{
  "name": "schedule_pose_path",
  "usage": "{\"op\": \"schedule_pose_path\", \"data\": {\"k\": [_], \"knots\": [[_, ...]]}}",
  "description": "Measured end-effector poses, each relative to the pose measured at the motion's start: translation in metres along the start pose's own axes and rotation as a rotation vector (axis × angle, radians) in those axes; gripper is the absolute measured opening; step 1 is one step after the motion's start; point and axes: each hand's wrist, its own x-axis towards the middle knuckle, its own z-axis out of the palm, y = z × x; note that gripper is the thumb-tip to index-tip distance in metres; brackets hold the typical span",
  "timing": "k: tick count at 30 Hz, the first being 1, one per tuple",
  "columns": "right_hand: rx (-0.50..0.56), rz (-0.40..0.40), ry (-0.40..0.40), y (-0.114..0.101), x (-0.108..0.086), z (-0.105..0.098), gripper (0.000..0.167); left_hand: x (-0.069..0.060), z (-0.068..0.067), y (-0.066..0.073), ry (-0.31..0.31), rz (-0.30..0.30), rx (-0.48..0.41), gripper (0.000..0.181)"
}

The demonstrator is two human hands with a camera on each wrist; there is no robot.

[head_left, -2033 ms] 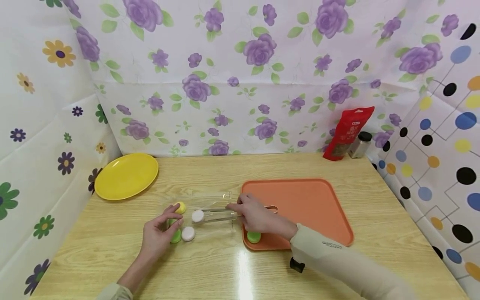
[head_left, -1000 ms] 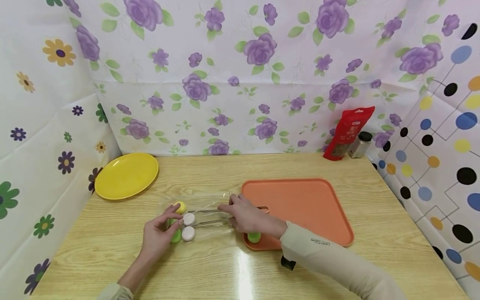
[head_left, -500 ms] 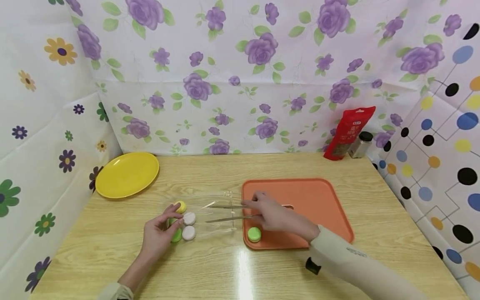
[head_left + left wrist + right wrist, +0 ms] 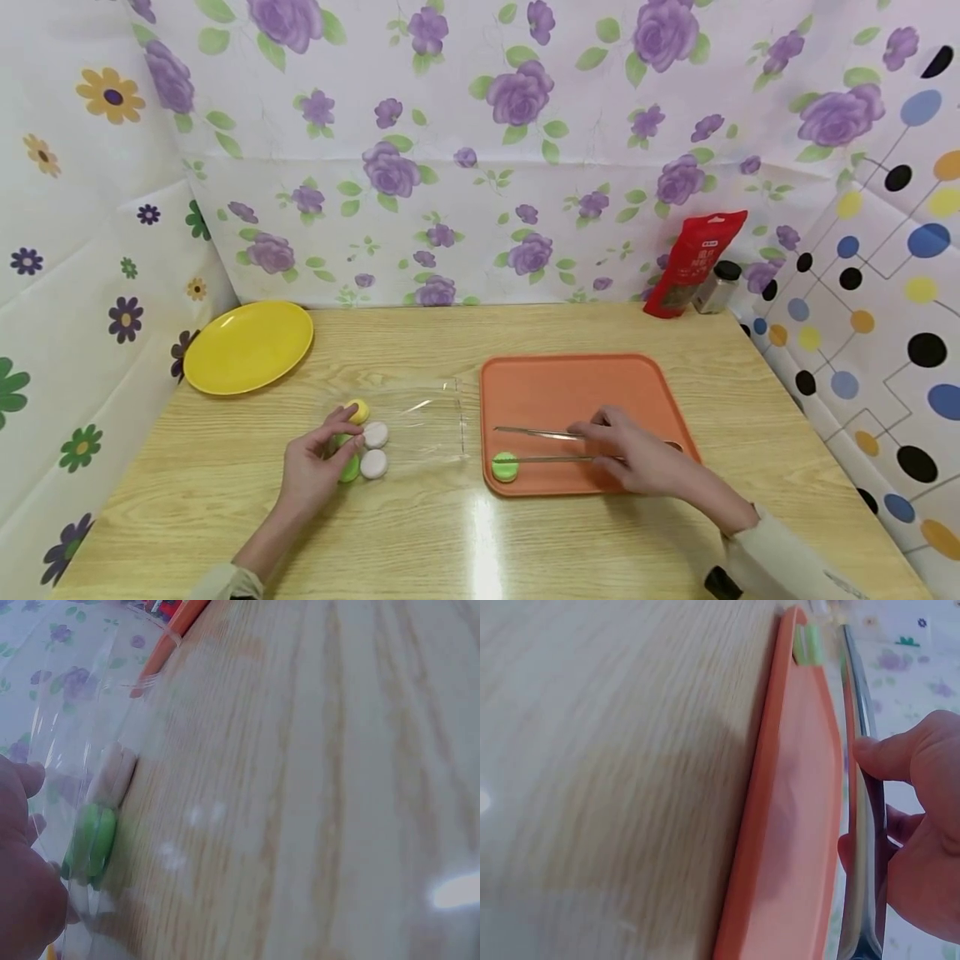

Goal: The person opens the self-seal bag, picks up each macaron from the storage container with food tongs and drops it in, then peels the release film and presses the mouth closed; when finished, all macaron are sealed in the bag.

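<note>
My left hand (image 4: 318, 467) pinches the left end of a clear plastic package (image 4: 427, 421) lying on the table; I cannot tell whether it is a bag or a box. Inside are a yellow macaron (image 4: 359, 411), two white macarons (image 4: 374, 463) and green ones (image 4: 93, 840) partly behind my fingers. My right hand (image 4: 637, 454) holds metal tongs (image 4: 551, 434) over the tray, their arms spread. In the head view one arm crosses a green macaron (image 4: 506, 473) in the tray's near-left corner. The right wrist view shows the tongs (image 4: 864, 802) above the tray, with nothing between the tips.
An orange tray (image 4: 570, 379) lies right of the package. At the back left stands a yellow plate (image 4: 247, 348). A red pouch (image 4: 693, 267) and a black-lidded jar (image 4: 717, 288) stand at the back right, before patterned cloth walls.
The tongs carried a white macaron left into the package and let it go. My right hand then drew them out rightward, over the tray. The left hand has stayed in place.
</note>
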Motion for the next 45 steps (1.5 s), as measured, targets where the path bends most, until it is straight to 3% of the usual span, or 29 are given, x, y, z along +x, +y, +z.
{"op": "schedule_pose_path", "data": {"k": [13,31,45], "knots": [[0.008,-0.087,0.062,0.01,-0.026,0.013,0.052,-0.001,0.0,0.0,0.008,-0.004,0.011,0.008],[-0.027,-0.05,0.043,0.01,-0.022,0.028,0.05,-0.002,0.001,0.0,0.015,0.028,0.009,0.01],[-0.05,-0.045,0.092,0.007,-0.023,0.031,0.049,-0.001,0.001,-0.001,0.015,0.023,-0.009,0.009]]}}
